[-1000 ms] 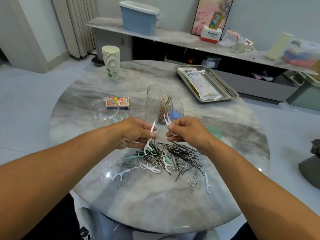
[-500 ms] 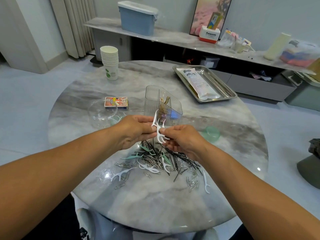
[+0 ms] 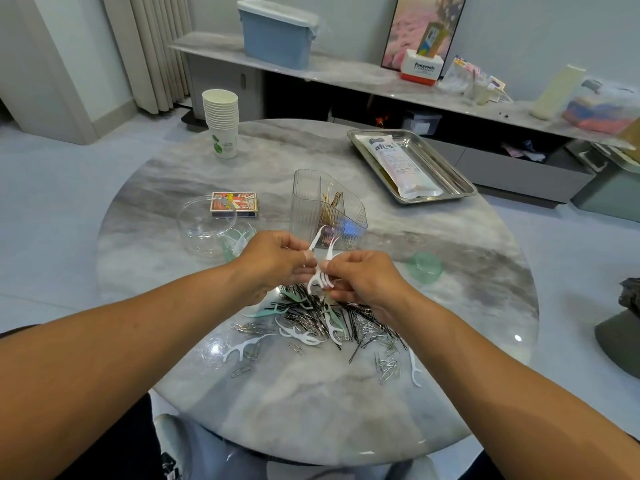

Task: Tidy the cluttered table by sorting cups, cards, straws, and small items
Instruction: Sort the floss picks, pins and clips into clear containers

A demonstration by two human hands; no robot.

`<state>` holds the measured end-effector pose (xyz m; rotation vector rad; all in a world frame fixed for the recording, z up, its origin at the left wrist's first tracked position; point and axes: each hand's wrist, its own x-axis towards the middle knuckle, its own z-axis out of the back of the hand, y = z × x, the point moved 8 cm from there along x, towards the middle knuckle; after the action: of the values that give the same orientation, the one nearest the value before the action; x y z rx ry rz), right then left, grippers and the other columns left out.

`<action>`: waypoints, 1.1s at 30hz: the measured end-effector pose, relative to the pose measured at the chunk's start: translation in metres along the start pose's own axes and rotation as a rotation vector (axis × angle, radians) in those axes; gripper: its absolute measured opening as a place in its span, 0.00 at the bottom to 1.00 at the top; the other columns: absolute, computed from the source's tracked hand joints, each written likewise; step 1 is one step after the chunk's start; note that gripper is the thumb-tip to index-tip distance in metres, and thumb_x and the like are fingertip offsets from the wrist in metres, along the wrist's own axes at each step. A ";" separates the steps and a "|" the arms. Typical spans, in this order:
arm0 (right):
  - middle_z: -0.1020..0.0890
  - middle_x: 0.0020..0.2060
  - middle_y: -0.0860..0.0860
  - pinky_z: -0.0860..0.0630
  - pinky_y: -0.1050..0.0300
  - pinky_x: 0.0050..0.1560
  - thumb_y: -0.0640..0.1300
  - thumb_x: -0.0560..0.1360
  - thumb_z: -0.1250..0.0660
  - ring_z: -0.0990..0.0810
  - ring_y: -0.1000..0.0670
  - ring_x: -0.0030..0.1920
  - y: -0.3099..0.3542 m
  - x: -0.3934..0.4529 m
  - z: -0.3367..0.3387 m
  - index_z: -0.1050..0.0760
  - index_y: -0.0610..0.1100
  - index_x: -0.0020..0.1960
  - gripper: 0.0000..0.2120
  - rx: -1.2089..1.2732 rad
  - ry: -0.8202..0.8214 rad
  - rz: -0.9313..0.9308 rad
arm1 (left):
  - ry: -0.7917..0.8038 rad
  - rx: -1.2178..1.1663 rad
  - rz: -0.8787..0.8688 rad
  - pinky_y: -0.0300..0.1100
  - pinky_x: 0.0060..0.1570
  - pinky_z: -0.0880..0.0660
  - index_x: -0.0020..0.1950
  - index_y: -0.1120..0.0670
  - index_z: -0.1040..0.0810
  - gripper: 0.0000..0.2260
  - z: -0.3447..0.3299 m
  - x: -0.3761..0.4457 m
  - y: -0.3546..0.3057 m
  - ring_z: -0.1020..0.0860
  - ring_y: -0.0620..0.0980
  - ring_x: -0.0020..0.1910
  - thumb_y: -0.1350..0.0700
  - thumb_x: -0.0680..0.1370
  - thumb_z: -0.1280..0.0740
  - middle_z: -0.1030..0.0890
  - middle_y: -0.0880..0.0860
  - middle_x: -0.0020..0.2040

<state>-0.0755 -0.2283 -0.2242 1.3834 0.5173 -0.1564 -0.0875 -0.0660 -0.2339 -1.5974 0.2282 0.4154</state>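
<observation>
**Floss picks gathered between both hands, above the pile**

Since a second ago the two hands have closed the gap between them: each then held its own white pick, and now the white floss picks [image 3: 320,268] sit bunched in a single cluster where the fingertips meet. The cluster stands roughly upright, handles pointing up and away toward the clear divided holder [image 3: 327,206], forked heads pointing down at the pile of hairpins and paper clips [image 3: 341,322]. It is held above the table [image 3: 450,306], clear of the pile.

The left hand [image 3: 273,263] pinches the bunch from its side, thumb and forefinger curled onto the handles; the right hand [image 3: 363,275] pinches it from the other side. Both are equally near (neither has let go, so I cannot say which will carry).

The clear round dish [image 3: 204,225], with a few picks beside it, lies to the left, nearer the left hand, so a hand-over leftward looks the likelier next move. More white and green picks lie loose in the pile below. The stacked paper cups [image 3: 221,123], card box [image 3: 234,204] and metal tray [image 3: 460,183] sit farther back.
</observation>
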 end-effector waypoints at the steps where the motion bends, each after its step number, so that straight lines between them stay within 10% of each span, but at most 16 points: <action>1: 0.15 0.35 0.45 0.19 0.62 0.31 0.38 0.74 0.24 0.17 0.50 0.32 0.005 0.000 0.003 0.19 0.37 0.48 0.07 0.025 -0.007 0.000 | 0.008 0.026 0.019 0.42 0.41 0.16 0.53 0.62 0.22 0.06 0.000 0.000 0.002 0.14 0.54 0.42 0.66 0.78 0.29 0.16 0.64 0.49; 5: 0.17 0.34 0.49 0.27 0.64 0.29 0.40 0.72 0.22 0.24 0.55 0.32 0.015 0.000 0.008 0.17 0.42 0.42 0.05 -0.013 0.006 0.000 | 0.147 0.133 0.050 0.49 0.55 0.18 0.54 0.60 0.21 0.09 -0.015 -0.004 0.009 0.15 0.55 0.51 0.67 0.76 0.28 0.15 0.63 0.50; 13: 0.18 0.32 0.50 0.27 0.62 0.30 0.36 0.69 0.21 0.24 0.56 0.30 0.020 0.004 0.014 0.18 0.41 0.41 0.06 -0.022 -0.036 0.051 | 0.273 -0.042 0.103 0.47 0.47 0.16 0.61 0.66 0.24 0.11 -0.027 -0.015 -0.005 0.15 0.58 0.51 0.69 0.81 0.41 0.17 0.67 0.54; 22: 0.18 0.34 0.42 0.19 0.63 0.33 0.33 0.75 0.27 0.20 0.51 0.31 0.010 0.004 -0.002 0.19 0.35 0.46 0.02 0.172 0.127 -0.001 | 0.344 0.173 -0.038 0.40 0.44 0.17 0.58 0.63 0.27 0.07 -0.030 -0.017 -0.008 0.14 0.53 0.46 0.61 0.82 0.34 0.15 0.62 0.47; 29: 0.17 0.38 0.45 0.22 0.61 0.30 0.47 0.80 0.30 0.20 0.52 0.31 0.009 0.004 0.007 0.19 0.39 0.50 0.11 -0.106 0.084 0.016 | 0.328 0.164 0.091 0.48 0.49 0.17 0.55 0.61 0.28 0.04 -0.024 -0.015 -0.002 0.15 0.56 0.46 0.60 0.84 0.39 0.22 0.59 0.45; 33: 0.15 0.38 0.45 0.22 0.56 0.36 0.51 0.72 0.21 0.20 0.50 0.34 0.002 -0.005 0.009 0.20 0.41 0.47 0.15 -0.851 0.112 0.011 | 0.283 0.080 0.139 0.46 0.47 0.16 0.56 0.61 0.29 0.05 -0.018 -0.012 -0.002 0.16 0.57 0.47 0.59 0.85 0.40 0.20 0.63 0.52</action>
<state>-0.0765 -0.2376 -0.2200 0.5632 0.5760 0.1454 -0.0956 -0.0850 -0.2266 -1.5636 0.5673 0.2808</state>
